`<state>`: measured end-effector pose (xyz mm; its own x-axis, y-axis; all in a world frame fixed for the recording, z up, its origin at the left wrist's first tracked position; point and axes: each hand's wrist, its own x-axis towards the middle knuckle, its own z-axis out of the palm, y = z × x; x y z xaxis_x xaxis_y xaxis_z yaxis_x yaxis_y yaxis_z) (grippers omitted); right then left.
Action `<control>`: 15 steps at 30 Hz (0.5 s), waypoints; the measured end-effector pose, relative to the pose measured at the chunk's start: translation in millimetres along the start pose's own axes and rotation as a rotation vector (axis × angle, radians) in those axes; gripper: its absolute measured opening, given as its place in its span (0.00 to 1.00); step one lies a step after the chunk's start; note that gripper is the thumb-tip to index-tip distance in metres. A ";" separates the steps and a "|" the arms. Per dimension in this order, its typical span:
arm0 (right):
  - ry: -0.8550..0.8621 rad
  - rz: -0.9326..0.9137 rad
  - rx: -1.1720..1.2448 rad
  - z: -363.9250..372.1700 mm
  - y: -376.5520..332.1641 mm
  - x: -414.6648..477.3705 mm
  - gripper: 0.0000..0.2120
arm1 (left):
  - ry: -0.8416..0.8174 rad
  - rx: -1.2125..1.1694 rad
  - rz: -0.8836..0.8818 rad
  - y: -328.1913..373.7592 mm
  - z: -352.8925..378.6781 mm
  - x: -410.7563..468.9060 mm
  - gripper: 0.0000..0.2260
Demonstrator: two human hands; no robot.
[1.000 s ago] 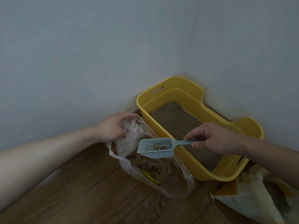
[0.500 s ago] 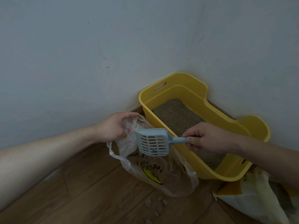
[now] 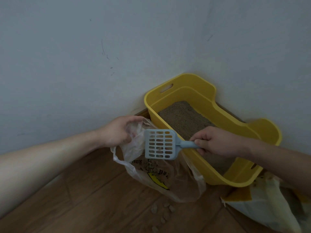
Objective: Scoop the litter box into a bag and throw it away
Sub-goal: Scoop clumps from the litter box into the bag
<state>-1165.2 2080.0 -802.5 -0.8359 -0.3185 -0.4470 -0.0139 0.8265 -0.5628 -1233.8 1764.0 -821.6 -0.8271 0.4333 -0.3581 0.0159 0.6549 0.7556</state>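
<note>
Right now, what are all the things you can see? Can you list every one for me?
litter box: one, yellow, on the floor in the corner where the walls meet
litter: one bed, grey-brown, inside the litter box
scoop: one, light blue with slots, tipped over the mouth of the plastic bag
plastic bag: one, clear with yellow print, on the floor left of the litter box
clumps: several, grey, loose on the floor in front of the plastic bag
sack: one, white and yellow, bottom right
floor: one, brown wood
walls: two, pale grey
left hand: one, grips the plastic bag's rim
right hand: one, holds the scoop's handle
</note>
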 end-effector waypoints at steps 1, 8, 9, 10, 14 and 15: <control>-0.002 -0.001 0.004 0.2 0.7 0.5 0.16 | 0.004 0.003 0.001 0.7 0.3 0.1 0.38; -0.002 0.015 0.064 -0.4 5.7 2.2 0.15 | 0.010 0.007 -0.002 2.6 0.5 0.6 0.37; -0.004 0.015 0.083 -0.5 6.1 1.6 0.15 | 0.006 0.004 -0.007 2.8 0.7 0.5 0.37; -0.004 0.016 0.097 -0.6 6.9 1.1 0.15 | 0.003 0.002 -0.009 3.0 0.8 0.5 0.37; 0.009 0.017 0.087 -0.9 9.0 -0.4 0.15 | 0.020 0.000 -0.008 2.1 1.4 0.2 0.36; 0.011 0.020 0.101 -0.9 9.3 -1.2 0.15 | 0.023 0.003 -0.004 1.9 1.5 0.5 0.36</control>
<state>-1164.8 2088.5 -806.6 -0.8415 -0.2969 -0.4514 0.0579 0.7811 -0.6217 -1233.4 1766.4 -821.2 -0.8400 0.4158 -0.3485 0.0139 0.6586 0.7524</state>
